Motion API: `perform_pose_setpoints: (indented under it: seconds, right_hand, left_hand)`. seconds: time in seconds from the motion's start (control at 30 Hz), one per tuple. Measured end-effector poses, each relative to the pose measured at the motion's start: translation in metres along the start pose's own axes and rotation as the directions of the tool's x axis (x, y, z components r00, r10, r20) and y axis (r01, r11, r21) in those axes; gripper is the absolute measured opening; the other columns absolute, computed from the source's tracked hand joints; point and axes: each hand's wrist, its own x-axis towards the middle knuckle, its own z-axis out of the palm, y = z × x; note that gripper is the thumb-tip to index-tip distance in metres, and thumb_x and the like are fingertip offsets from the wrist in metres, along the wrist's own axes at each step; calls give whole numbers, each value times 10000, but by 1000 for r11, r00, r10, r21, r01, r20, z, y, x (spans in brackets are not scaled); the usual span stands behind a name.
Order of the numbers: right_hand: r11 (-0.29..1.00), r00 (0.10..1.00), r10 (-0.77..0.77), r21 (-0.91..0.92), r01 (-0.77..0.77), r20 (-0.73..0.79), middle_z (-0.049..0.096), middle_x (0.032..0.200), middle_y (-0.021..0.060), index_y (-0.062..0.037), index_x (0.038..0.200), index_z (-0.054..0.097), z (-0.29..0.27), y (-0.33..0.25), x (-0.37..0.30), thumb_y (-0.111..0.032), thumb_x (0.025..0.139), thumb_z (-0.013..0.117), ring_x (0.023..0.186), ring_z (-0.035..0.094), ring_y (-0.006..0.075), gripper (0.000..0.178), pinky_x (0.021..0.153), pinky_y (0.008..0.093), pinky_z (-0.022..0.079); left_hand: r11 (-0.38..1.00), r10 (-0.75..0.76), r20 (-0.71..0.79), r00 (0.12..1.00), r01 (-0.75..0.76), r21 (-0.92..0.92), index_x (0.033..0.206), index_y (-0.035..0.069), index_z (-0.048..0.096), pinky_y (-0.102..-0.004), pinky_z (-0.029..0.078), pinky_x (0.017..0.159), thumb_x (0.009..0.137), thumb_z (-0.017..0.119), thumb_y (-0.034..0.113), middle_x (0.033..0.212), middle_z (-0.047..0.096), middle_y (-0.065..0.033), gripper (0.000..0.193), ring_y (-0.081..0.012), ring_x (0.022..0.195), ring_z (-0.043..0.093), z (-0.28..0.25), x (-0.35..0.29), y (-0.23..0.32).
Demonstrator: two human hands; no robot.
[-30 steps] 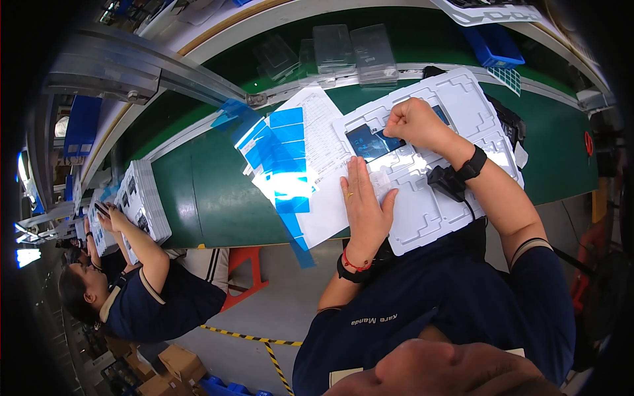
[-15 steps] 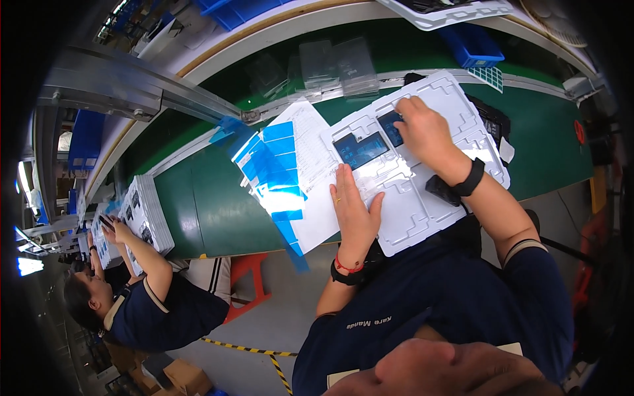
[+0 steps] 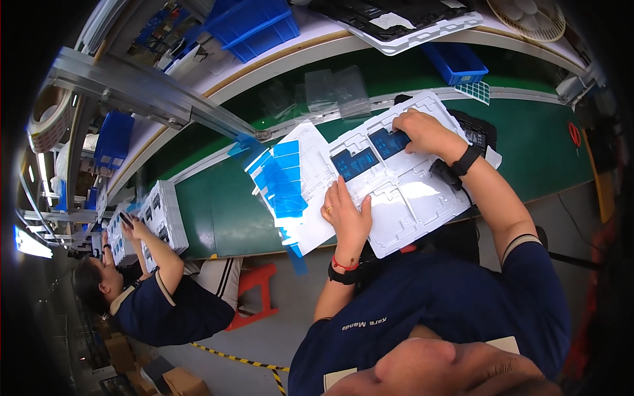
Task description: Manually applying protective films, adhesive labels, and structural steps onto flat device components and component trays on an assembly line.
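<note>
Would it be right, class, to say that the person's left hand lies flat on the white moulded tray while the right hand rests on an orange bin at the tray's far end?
Not quite. The left hand does lie flat on the white moulded tray, but the right hand rests on a dark blue panel seated in the tray's far end, not on an orange bin. The head view shows this.

Green conveyor bench (image 3: 218,211) — grey floor (image 3: 277,330), red stool (image 3: 254,294), blue bins (image 3: 254,23).
</note>
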Motion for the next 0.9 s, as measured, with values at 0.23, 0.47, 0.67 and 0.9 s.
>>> perform_pose_setpoints:
  seconds: [0.23, 0.47, 0.67, 0.9]
  right_hand:
    - [995, 996, -77, 64, 80, -54, 615, 977, 158, -9, 943, 618, -7, 5, 0, -40, 574, 730, 965, 568, 323, 387, 844, 380, 468]
    - [971, 949, -218, 48, 235, -227, 597, 878, 178, 44, 892, 629, -17, 0, -9, -87, 549, 716, 832, 594, 337, 377, 739, 378, 491]
    - [919, 913, -346, 118, 376, -219, 599, 865, 160, 20, 887, 628, -8, -35, 8, -126, 572, 708, 820, 593, 334, 356, 715, 383, 490]
    - [931, 939, -337, 121, 343, -67, 620, 863, 136, -12, 907, 641, 21, -51, 31, -109, 591, 724, 882, 583, 312, 340, 762, 395, 486]
  left_hand:
    - [1000, 6, -72, 997, -6, 1, 1366, -32, 329, -552, 147, 1025, 805, 652, 226, 1342, 395, -256, 697, -392, 1285, 311, 9, -4, -1]
    - [1000, 4, -90, 996, -4, -8, 1363, -22, 338, -554, 147, 1028, 801, 656, 226, 1331, 409, -248, 692, -389, 1287, 311, 8, -5, -1]
    - [1000, -9, -102, 995, 8, -15, 1369, -26, 323, -554, 154, 1026, 795, 663, 220, 1329, 418, -242, 711, -387, 1286, 317, 8, -6, -1]
    - [999, -8, -109, 994, 4, -36, 1375, -47, 288, -553, 157, 1027, 785, 680, 218, 1328, 427, -242, 757, -386, 1282, 327, 10, -5, 0]
